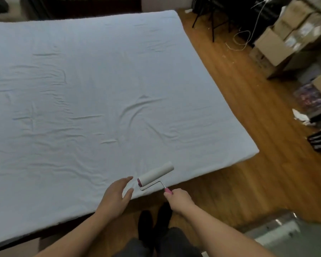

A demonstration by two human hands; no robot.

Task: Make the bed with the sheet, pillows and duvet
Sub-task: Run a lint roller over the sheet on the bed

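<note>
A pale blue-white fitted sheet covers the whole mattress, with creases across its middle and near part. My right hand grips the pink handle of a lint roller, whose white roll lies on the sheet near the bed's front edge. Just left of the roll, my left hand hovers above the same edge with fingers straight and spread, holding nothing. No pillows or duvet are in view.
Wooden floor runs along the right side and the foot of the bed. Cardboard boxes, cables and a dark stand crowd the far right. Books and papers lie on the floor at the right. My feet stand at the bed's edge.
</note>
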